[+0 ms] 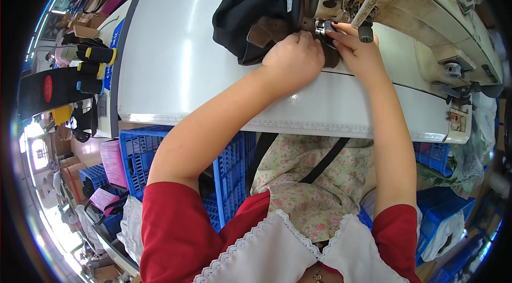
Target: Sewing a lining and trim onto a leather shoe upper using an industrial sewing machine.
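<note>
A black cap (240, 14) with a brown patch and a white label lies on the white sewing table, its brown edge reaching under the presser foot (322, 27) of a sewing machine (416, 11). My left hand (296, 59) is closed, fingers curled down on the cap's edge just left of the foot. On the other side of the foot, my right hand (360, 51) has thumb and fingers drawn together close against it. What those fingertips grip is too small to make out. The needle's tip is hidden by the metal parts and my fingers.
A ruler strip (298, 126) runs along the table's front edge. Blue plastic crates (229, 176) stand below. To the left, a second machine table carries thread spools (100, 55). Another blue crate (440, 213) with white bags sits at lower right.
</note>
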`<action>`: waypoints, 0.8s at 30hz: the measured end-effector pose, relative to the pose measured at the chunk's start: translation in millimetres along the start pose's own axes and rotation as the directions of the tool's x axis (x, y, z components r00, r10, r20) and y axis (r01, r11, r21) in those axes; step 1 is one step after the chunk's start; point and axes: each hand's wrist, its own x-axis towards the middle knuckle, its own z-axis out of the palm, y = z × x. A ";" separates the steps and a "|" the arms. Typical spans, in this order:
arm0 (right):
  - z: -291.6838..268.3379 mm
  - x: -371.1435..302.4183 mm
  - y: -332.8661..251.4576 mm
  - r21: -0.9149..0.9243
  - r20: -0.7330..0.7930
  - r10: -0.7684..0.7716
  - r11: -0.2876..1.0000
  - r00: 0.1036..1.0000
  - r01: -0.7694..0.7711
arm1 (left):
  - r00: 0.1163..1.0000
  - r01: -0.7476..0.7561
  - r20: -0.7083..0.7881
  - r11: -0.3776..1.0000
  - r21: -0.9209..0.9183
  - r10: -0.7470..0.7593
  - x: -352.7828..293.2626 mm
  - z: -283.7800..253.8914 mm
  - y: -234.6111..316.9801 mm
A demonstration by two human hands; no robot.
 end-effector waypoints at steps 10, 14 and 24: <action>-0.5 0.9 1.8 0.003 0.037 0.036 0.999 0.999 -0.036 | 0.999 0.036 0.022 0.994 -0.101 -0.034 1.7 1.3 -6.7; -3.6 1.5 7.6 0.066 0.056 0.003 0.998 0.998 -0.007 | 0.997 0.065 -0.018 0.984 -0.164 -0.069 -1.2 1.1 -10.1; -14.1 4.8 -2.0 0.091 0.096 -0.021 0.996 0.995 0.012 | 0.999 0.028 -0.012 0.989 -0.144 -0.030 -3.0 2.5 -13.2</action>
